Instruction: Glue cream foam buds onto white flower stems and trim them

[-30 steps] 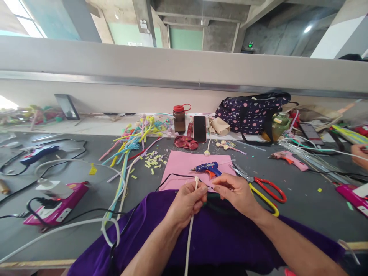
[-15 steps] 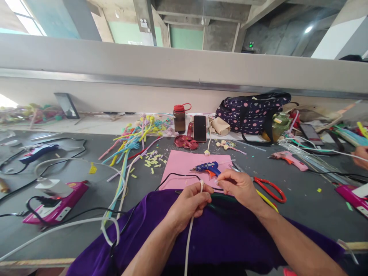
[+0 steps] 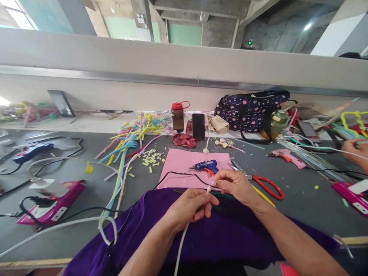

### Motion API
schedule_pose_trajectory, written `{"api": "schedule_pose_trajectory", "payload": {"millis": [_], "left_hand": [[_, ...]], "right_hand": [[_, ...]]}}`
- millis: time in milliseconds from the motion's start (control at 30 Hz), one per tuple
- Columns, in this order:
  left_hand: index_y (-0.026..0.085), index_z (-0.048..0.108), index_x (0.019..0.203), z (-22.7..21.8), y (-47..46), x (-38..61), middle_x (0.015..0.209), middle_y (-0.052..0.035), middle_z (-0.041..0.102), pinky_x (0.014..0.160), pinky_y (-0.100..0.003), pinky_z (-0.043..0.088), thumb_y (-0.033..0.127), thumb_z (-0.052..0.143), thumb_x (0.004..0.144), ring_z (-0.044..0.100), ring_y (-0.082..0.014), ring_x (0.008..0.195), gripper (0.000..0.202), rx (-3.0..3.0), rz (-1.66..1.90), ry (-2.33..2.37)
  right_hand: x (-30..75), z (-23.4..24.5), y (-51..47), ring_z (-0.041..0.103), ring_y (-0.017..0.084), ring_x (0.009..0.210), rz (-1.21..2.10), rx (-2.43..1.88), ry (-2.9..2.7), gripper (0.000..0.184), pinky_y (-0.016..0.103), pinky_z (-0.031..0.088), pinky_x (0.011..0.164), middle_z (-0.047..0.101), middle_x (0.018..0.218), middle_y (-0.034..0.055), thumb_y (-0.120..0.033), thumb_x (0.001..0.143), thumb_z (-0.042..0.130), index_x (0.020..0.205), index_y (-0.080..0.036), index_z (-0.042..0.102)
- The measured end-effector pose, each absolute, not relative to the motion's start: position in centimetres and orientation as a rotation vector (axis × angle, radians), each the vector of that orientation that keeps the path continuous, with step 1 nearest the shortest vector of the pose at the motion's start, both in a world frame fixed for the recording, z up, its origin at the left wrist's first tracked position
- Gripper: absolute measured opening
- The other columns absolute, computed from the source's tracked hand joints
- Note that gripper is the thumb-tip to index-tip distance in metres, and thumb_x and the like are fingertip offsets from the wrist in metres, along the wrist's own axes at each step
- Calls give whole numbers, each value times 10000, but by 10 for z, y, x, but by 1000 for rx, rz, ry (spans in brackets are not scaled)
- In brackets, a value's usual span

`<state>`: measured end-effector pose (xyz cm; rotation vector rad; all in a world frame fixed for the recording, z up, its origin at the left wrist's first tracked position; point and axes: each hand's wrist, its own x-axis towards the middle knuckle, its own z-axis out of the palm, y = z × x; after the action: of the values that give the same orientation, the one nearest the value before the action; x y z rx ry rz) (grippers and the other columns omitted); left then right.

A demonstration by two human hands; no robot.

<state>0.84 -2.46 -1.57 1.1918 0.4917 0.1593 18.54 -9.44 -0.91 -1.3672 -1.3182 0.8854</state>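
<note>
My left hand [image 3: 191, 207] is closed around a white fuzzy stem [image 3: 180, 241] that runs down toward my lap, with a small cream knob at its top end [image 3: 209, 189]. My right hand [image 3: 236, 184] pinches at that knob with thumb and forefinger, and a dark green stem [image 3: 227, 196] lies under it. Both hands work over a purple cloth [image 3: 218, 234] at the table's near edge. Just beyond them, a blue glue gun [image 3: 204, 166] rests on a pink sheet [image 3: 184, 168]. Red and yellow scissors [image 3: 263, 185] lie to the right of my right hand.
Pink glue guns lie at left [image 3: 53, 207] and right [image 3: 286, 156]. Coloured stems [image 3: 132, 142] and clippings lie scattered behind the pink sheet. A bottle [image 3: 178, 116], a phone [image 3: 198, 127] and a dotted bag [image 3: 250, 111] stand at the back. Another person's hand [image 3: 355, 149] is at far right.
The white stem's tip has tilted right and sunk lower in my left hand. My right hand stays pinched at the tip. The other person's hand has lifted a yellow stem.
</note>
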Motion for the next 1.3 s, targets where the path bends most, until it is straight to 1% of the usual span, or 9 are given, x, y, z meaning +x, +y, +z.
{"api": "schedule_pose_trajectory", "payload": {"millis": [167, 333, 633, 833, 1067, 1300], "left_hand": [[88, 686, 821, -14, -24, 8, 469, -4, 549, 330, -204, 105, 307, 473, 811, 254, -27, 289, 305, 1166, 135, 500], [86, 693, 790, -9, -25, 8, 439, -14, 550, 306, -195, 120, 279, 464, 777, 276, -38, 270, 300, 1161, 76, 504], [54, 681, 772, -8, -23, 9, 414, -5, 534, 304, -194, 121, 296, 452, 769, 257, -33, 260, 333, 1193, 24, 486], [66, 679, 779, -12, -23, 9, 420, 13, 514, 315, -191, 138, 267, 431, 784, 260, -34, 280, 319, 1250, -21, 457], [67, 688, 749, -9, -25, 9, 393, 25, 477, 312, -187, 134, 239, 428, 763, 240, -36, 277, 312, 1327, -62, 471], [77, 691, 750, -14, -24, 11, 387, 32, 475, 314, -187, 150, 224, 427, 751, 261, -44, 284, 302, 1337, -69, 477]], "right_hand": [[187, -5, -96, 508, 92, 547, 844, -1348, -1432, 89, 217, 385, 517, 572, 719, -13, -254, 795, 610, 773, -186, 663], [189, -4, -96, 511, 101, 582, 808, -1341, -1498, 86, 231, 406, 560, 590, 786, 8, -232, 803, 599, 779, -183, 665], [186, -4, -97, 492, 97, 583, 815, -1370, -1507, 84, 207, 382, 547, 555, 681, -19, -154, 779, 591, 738, -176, 661], [184, -1, -98, 498, 98, 610, 773, -1407, -1564, 101, 200, 373, 553, 570, 686, -18, -116, 762, 586, 713, -171, 655], [184, 3, -98, 536, 115, 671, 763, -1388, -1717, 133, 220, 405, 653, 604, 679, -12, -89, 763, 579, 674, -161, 647], [187, 2, -99, 537, 113, 644, 733, -1417, -1784, 147, 217, 404, 621, 611, 672, -7, -83, 761, 568, 661, -158, 643]]}}
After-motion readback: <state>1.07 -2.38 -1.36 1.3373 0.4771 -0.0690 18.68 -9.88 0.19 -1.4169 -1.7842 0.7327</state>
